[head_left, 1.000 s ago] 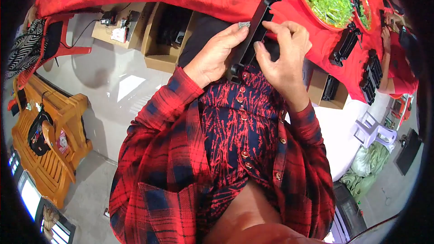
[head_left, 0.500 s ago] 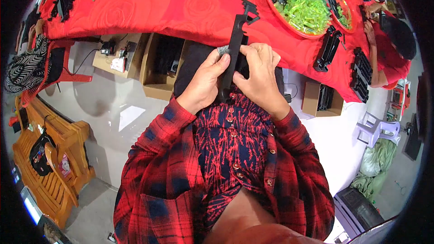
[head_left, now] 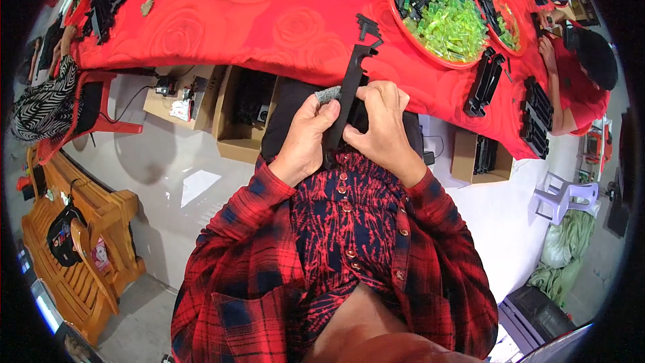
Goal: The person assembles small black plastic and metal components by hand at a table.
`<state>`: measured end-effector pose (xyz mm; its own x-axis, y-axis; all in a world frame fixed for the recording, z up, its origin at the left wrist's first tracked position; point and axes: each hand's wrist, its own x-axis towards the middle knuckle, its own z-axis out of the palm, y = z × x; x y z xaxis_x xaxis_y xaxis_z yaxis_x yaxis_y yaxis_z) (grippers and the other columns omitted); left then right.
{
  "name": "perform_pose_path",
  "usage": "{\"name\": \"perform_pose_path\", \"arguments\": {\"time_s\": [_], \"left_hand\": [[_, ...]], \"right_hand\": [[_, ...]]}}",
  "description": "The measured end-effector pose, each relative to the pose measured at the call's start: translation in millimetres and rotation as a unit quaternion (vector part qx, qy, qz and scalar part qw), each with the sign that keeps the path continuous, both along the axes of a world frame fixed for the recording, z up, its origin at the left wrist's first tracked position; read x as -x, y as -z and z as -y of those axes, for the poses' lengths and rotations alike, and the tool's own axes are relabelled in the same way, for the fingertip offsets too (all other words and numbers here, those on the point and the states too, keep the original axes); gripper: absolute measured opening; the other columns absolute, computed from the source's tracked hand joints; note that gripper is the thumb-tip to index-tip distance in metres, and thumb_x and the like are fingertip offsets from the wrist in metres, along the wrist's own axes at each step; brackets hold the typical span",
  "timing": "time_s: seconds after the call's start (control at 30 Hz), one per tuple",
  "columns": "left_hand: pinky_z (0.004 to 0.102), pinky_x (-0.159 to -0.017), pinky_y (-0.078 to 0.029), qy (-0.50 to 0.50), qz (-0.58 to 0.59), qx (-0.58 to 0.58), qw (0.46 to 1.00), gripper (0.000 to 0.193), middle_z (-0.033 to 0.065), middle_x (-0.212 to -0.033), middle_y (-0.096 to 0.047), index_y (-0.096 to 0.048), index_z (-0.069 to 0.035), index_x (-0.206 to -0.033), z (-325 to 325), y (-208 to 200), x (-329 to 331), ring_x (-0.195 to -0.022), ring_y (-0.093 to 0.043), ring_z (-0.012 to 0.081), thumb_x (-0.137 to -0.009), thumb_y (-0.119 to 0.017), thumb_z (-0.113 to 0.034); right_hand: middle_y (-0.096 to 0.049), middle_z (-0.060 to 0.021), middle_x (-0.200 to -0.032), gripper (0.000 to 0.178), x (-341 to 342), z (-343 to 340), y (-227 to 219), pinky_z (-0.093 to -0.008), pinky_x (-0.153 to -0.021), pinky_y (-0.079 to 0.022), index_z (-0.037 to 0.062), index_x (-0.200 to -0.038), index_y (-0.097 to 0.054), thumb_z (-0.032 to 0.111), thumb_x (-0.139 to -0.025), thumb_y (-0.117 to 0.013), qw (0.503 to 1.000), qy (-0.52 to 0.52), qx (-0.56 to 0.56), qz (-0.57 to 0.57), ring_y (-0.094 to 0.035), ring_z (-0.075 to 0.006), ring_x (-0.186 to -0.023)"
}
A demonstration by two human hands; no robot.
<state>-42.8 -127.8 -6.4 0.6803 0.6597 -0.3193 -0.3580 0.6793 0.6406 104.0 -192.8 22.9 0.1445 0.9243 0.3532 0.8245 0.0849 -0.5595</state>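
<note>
Between my two hands, above my lap at the table's near edge, a long black plastic part [head_left: 350,85] stands with its notched, hooked end pointing away from me. My left hand [head_left: 308,133] is closed round its left side, the thumb lying along it. A grey covering [head_left: 328,94] wraps a finger of that hand. My right hand [head_left: 384,124] pinches the part from the right with bent fingers. Whether a smaller piece sits between those fingertips is hidden. The part's lower end reaches close to my shirt.
An orange-red basin [head_left: 395,19] of yellow-green and black pieces stands on the red tablecloth [head_left: 222,33], with a smaller basin [head_left: 516,46] beside it. Black parts [head_left: 535,115] lie at right and far left [head_left: 107,7]. Cardboard boxes [head_left: 243,148] stand below. People sit at both sides.
The table and its contents sit slightly lower in the picture. The black part and my hands have shifted slightly down too, and more of the grey finger covering shows. My grip stays the same.
</note>
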Motion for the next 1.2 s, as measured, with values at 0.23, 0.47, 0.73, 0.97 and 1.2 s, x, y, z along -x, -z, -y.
{"name": "perform_pose_path", "arguments": {"time_s": [0.23, 0.47, 0.73, 0.97, 1.2], "left_hand": [[0.0312, -0.095, -0.048, -0.022, -0.003, 0.006, 1.000, 0.027, 0.0041, -0.114, -0.063, -0.054, -0.004, -0.123, 2.2, 7.0, -0.4, -0.105, -0.060, 0.0135, -0.100, -0.057, -0.018], [0.0307, -0.095, -0.049, -0.006, -0.024, 0.014, 1.000, 0.031, 0.0068, -0.116, -0.063, -0.053, -0.002, -0.125, 3.0, 5.7, -0.9, -0.106, -0.061, 0.0140, -0.099, -0.059, -0.019], [0.0312, -0.093, -0.050, -0.011, -0.024, 0.015, 1.000, 0.029, 0.0067, -0.114, -0.064, -0.054, -0.002, -0.125, 2.7, 10.2, -3.1, -0.104, -0.063, 0.0155, -0.099, -0.059, -0.015], [0.0295, -0.094, -0.048, -0.008, -0.026, 0.024, 0.999, 0.028, 0.0050, -0.114, -0.064, -0.055, -0.003, -0.123, 2.3, 9.8, -2.5, -0.104, -0.060, 0.0124, -0.098, -0.061, -0.015], [0.0276, -0.094, -0.046, -0.060, -0.035, -0.013, 0.997, 0.026, 0.0040, -0.114, -0.063, -0.056, -0.002, -0.123, -5.8, 10.0, 7.6, -0.105, -0.058, 0.0119, -0.101, -0.054, -0.015]], "right_hand": [[-0.051, -0.0148, -0.105, 0.054, 1.0, 1.7, 2.0, -0.0439, -0.092, -0.031, 0.0030, -0.108, -0.056, 0.016, -0.060, -0.077, 1.000, 0.003, -0.002, 0.012, -0.048, -0.0322, -0.106], [-0.053, -0.0140, -0.106, 0.057, 0.9, 7.7, 4.4, -0.0435, -0.092, -0.031, 0.0039, -0.109, -0.055, 0.015, -0.058, -0.078, 1.000, 0.028, 0.012, 0.006, -0.048, -0.0318, -0.107], [-0.053, -0.0135, -0.107, 0.057, -0.5, 8.1, 9.5, -0.0426, -0.090, -0.031, 0.0036, -0.109, -0.054, 0.016, -0.059, -0.079, 1.000, 0.025, -0.001, 0.017, -0.048, -0.0311, -0.108], [-0.053, -0.0133, -0.107, 0.059, -0.9, 8.9, 7.5, -0.0424, -0.091, -0.030, 0.0029, -0.111, -0.054, 0.016, -0.060, -0.080, 0.999, 0.022, 0.016, 0.021, -0.047, -0.0306, -0.108], [-0.051, -0.0169, -0.109, 0.057, 5.8, -14.2, -1.6, -0.0429, -0.089, -0.036, 0.0015, -0.117, -0.053, 0.012, -0.067, -0.077, 0.998, -0.054, 0.039, 0.015, -0.048, -0.0341, -0.108]]}}
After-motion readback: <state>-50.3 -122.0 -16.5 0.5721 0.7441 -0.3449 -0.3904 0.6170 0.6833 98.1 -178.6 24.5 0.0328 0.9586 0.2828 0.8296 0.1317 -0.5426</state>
